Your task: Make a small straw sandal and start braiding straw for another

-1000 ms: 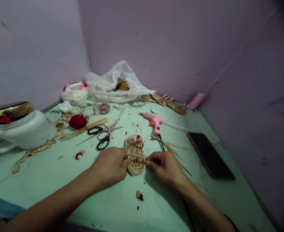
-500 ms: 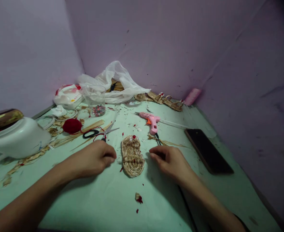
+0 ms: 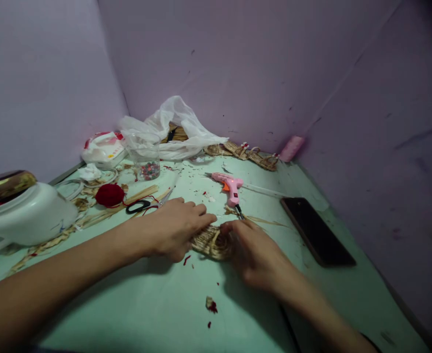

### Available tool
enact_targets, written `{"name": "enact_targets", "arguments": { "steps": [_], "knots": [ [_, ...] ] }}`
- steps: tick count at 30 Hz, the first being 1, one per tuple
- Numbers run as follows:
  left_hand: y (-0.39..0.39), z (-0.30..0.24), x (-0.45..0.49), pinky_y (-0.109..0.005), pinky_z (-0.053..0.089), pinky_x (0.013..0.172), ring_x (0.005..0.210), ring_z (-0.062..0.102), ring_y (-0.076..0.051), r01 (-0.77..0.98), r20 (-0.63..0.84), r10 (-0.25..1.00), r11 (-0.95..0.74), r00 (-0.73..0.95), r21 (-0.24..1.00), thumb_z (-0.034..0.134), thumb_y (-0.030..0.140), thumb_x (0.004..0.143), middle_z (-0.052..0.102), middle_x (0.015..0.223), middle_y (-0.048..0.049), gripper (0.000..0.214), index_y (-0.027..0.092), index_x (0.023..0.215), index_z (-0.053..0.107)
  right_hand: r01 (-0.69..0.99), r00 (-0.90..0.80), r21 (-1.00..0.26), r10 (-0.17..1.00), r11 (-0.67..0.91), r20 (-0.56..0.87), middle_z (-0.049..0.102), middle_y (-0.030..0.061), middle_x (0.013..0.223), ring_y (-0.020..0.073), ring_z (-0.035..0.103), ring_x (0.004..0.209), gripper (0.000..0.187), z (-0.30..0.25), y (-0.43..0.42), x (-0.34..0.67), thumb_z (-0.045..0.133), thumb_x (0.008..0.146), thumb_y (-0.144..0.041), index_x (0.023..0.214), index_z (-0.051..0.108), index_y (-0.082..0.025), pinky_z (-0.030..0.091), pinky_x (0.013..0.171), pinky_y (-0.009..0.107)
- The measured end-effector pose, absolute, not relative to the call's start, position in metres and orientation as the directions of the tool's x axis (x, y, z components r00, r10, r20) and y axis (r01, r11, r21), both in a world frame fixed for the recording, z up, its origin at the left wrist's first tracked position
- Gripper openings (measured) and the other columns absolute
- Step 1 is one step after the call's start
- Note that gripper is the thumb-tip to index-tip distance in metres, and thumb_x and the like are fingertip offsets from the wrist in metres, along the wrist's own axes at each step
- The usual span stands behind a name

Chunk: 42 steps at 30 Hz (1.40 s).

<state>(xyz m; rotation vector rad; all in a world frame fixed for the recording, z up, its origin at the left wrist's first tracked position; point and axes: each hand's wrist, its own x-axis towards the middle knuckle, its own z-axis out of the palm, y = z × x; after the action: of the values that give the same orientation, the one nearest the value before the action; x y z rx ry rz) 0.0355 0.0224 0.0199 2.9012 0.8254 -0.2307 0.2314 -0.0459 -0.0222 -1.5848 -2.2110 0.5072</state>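
Note:
A small woven straw slipper (image 3: 210, 243) lies turned sideways on the table between my hands. My left hand (image 3: 177, 226) covers its left end, with fingers closed about that end and the beads hidden. At the opposite end, the rounded coil of the sole is pinched by my right hand (image 3: 247, 247), which is slightly blurred. Just behind the hands sits a pink glue gun (image 3: 231, 187), its nozzle pointing left. Scissors with black handles (image 3: 138, 206) rest beyond my left wrist, partly covered by that hand.
A red yarn ball (image 3: 109, 195), a clear cup of beads (image 3: 148, 164) and a white pot-like vessel (image 3: 28, 211) stand on the left. A dark phone (image 3: 317, 230) lies at right. Several straw slippers (image 3: 262, 158) and a white plastic bag (image 3: 179, 122) are along the wall.
Both hands have moved inward and taken hold of the slipper. It has turned from pointing away to lying sideways, its beaded end now under my left hand.

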Motion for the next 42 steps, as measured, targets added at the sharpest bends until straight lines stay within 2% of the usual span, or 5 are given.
{"name": "enact_targets", "arguments": {
  "steps": [7,11,16,31,42],
  "knots": [
    [0.024,0.026,0.041,-0.042,0.040,0.081,0.099,0.050,-0.028,0.609,-0.147,0.592,-0.781,0.792,0.136,0.063,0.047,0.064,0.052,0.115,-0.0077,0.050,0.024,0.107,0.054,0.674,-0.204,-0.677,0.956,0.295,0.213,0.059,0.0030,0.099,0.0207,0.054,0.094,0.041,-0.012,-0.047,0.237,0.053,0.063,-0.006,0.100,0.050,-0.023,0.041,0.081,0.035],
    [0.018,0.026,0.063,-0.048,0.039,0.081,0.091,0.052,-0.031,0.585,-0.248,0.572,-0.811,0.782,-0.024,0.063,0.031,0.058,0.059,0.094,-0.0113,0.035,0.015,0.089,0.060,0.779,-0.241,-0.568,0.963,0.265,0.119,0.060,0.0027,0.082,0.0214,0.052,0.080,0.029,-0.009,-0.051,0.229,0.068,0.061,-0.019,0.086,0.054,-0.021,0.041,0.068,0.033],
    [0.019,0.020,0.076,-0.050,0.040,0.082,0.083,0.056,-0.030,0.578,-0.298,0.557,-0.815,0.775,-0.018,0.062,0.027,0.055,0.063,0.086,-0.0120,0.038,0.013,0.089,0.058,0.833,-0.309,-0.455,0.947,0.315,0.091,0.062,0.0043,0.081,0.0225,0.050,0.081,0.028,-0.021,-0.048,0.229,0.075,0.061,-0.031,0.082,0.060,-0.020,0.039,0.069,0.033],
    [0.028,0.006,0.076,-0.040,0.036,0.081,0.082,0.051,-0.024,0.482,-0.154,0.468,-0.874,0.870,0.066,0.058,0.024,0.048,0.058,0.075,-0.0062,0.013,0.016,0.058,0.055,0.787,-0.289,-0.485,0.923,0.380,0.254,0.063,0.0036,0.075,0.0203,0.050,0.078,0.013,-0.036,-0.047,0.224,0.068,0.061,-0.021,0.074,0.067,-0.018,0.040,0.071,0.031],
    [0.031,0.014,0.071,-0.040,0.038,0.080,0.082,0.055,-0.025,0.492,-0.246,0.466,-0.869,0.850,0.050,0.058,0.028,0.054,0.061,0.083,-0.0066,0.018,0.016,0.067,0.061,0.781,-0.296,-0.516,0.936,0.352,0.191,0.064,0.0032,0.076,0.0201,0.053,0.079,0.020,-0.032,-0.044,0.227,0.076,0.058,-0.023,0.076,0.067,-0.019,0.041,0.072,0.031]
  ]
}}
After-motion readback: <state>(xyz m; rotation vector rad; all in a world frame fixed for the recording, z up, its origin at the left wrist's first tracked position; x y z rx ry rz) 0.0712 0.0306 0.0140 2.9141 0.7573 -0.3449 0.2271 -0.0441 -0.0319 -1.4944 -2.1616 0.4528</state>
